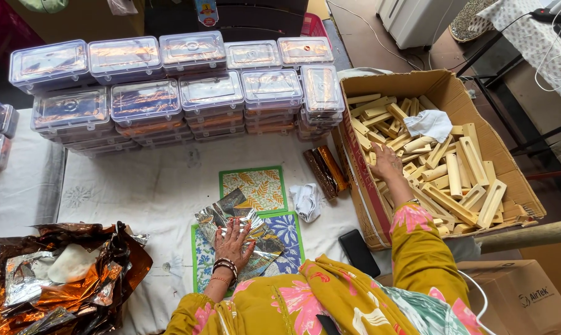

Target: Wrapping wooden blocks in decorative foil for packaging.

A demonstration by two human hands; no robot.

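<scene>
1. Head view, hands: the left hand (233, 243) lies flat and open, fingers spread, pressing a crinkled silver foil sheet (234, 222) onto two patterned paper squares (260, 186) on the white table cloth (163, 180). The right hand (386, 162) reaches into the cardboard box (445, 87) among pale wooden blocks (457, 175); whether it has closed on one cannot be told.
2. Head view, handling: the foil looks thin, light and easily torn or creased, best pinched at an edge. The blocks look stiff, light and dry, easy to take across their long sides.
3. Head view, counts: one foil sheet under the hand, two paper squares, dozens of blocks, two brown wrapped bars (325, 170), at least ten clear lidded boxes (192, 51) in stacks, one dark phone (358, 251), one heap of crumpled foil (57, 279).
</scene>
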